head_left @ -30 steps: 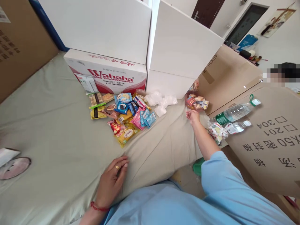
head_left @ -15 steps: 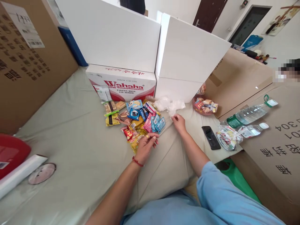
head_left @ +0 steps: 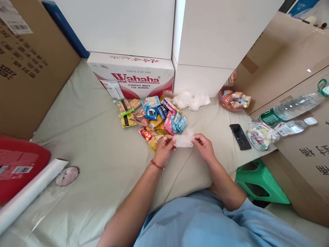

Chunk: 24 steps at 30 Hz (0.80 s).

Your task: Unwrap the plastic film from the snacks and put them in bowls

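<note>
A clear plastic bag (head_left: 184, 140) is stretched between my two hands, just in front of the snack pile. My left hand (head_left: 166, 148), with a red string bracelet at the wrist, pinches its left end. At its right end the fingers of my right hand (head_left: 204, 145) are closed on it. Small wrapped snacks (head_left: 154, 118) in yellow, blue, pink and red packets lie heaped just beyond. More crumpled clear plastic bags (head_left: 191, 100) rest behind the heap, against the white box.
A Wahaha carton (head_left: 138, 82) and white boxes (head_left: 203, 37) wall off the back. Rightward are a bowl of snacks (head_left: 235, 101), a phone (head_left: 240, 137), a tied bag (head_left: 260, 136) and water bottles (head_left: 290, 109). A red container (head_left: 23, 168) and white roll (head_left: 33, 192) lie left.
My right hand has drawn a plastic bag away from the crumpled bags towards me. My left hand has taken hold of its other end. The view has tilted downward.
</note>
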Tool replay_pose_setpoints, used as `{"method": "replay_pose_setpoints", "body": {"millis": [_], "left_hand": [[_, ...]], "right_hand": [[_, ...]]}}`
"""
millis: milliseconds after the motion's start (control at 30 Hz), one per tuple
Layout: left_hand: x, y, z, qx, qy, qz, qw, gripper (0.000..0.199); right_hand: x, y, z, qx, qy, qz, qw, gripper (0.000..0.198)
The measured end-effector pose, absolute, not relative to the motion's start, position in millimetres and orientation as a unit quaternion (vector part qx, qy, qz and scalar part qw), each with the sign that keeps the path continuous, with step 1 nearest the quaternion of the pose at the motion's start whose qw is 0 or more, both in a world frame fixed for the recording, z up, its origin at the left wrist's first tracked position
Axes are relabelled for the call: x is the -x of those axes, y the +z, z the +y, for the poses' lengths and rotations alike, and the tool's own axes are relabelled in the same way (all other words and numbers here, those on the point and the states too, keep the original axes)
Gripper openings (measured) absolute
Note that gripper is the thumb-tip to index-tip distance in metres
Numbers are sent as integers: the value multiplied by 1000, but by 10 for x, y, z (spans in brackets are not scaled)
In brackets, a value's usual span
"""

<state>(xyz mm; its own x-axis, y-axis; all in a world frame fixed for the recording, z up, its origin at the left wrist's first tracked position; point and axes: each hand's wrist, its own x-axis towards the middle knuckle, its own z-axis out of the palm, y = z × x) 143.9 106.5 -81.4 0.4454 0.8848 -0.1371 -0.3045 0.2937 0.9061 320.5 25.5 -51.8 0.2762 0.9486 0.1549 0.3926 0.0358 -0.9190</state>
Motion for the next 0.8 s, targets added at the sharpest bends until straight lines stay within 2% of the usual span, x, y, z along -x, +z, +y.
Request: {"method": "replay_pose_setpoints", "body": {"millis": [133,267,367,467,567,700,800], "left_hand": [[-1401,-821,1124,-429,421,324,730,44],[-1402,-842,1074,-443,403,317,735,42],[-1410,-863,1039,-455,386,315,738,41],[-1413,-869,1036,-467,376,316,736,40],[-1408,-857,1034,-480,369,320,728,36],[-1391,-820,993,-506,417,305,691,33],[-1392,-791,940,-536,450,292,652,38]], "right_hand": [[-3344,-552,271,620,424,-319,578,44],[-3371,-560,197,603,472,-256,589,58],[-3359,-587,182,620,451,-263,586,51],[-3406,-579,187,605,428,-216,636,41],[-3513,-502,151,587,426,-178,665,40],[-3608,-376,47,595,430,-177,656,41],[-3547,-344,17,612,449,-192,623,43]]}}
